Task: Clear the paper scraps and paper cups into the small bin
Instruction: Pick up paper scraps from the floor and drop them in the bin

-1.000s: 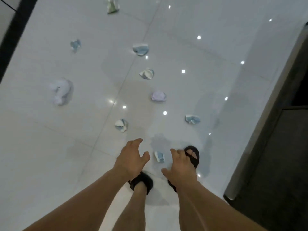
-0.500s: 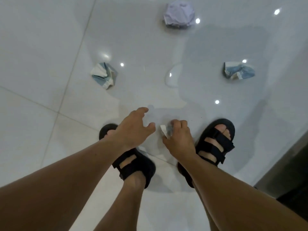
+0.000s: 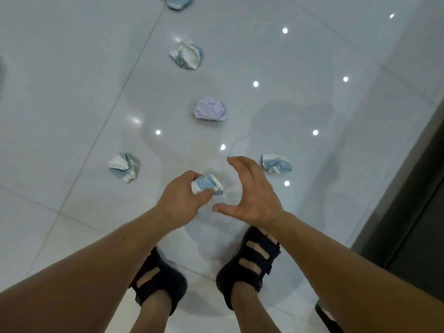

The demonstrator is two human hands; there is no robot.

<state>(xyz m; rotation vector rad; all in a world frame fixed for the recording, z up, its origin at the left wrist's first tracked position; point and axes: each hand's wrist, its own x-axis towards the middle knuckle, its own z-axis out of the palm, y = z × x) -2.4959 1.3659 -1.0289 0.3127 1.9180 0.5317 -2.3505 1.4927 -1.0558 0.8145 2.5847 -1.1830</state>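
Note:
My left hand point(image 3: 179, 200) pinches a small crumpled blue-and-white paper scrap point(image 3: 208, 186) above the white tiled floor. Just to its right, my right hand point(image 3: 252, 195) hovers with fingers spread and holds nothing. More crumpled scraps lie on the floor: one to the left point(image 3: 125, 170), one beside my right hand point(image 3: 276, 163), a lilac one point(image 3: 210, 109) farther ahead, another blue-and-white one point(image 3: 187, 56) beyond it, and one cut off at the top edge point(image 3: 179, 1). No bin or paper cup is in view.
My feet in black sandals point(image 3: 249, 260) stand on the glossy tiles point(image 3: 72, 92) below my hands. A dark cabinet or door front point(image 3: 420, 212) runs along the right side. Ceiling lights reflect as bright dots on the floor.
My right hand picked the scrap off the floor between my feet; now my left hand holds it and my right hand has let go. The view has lifted, showing more scraps ahead.

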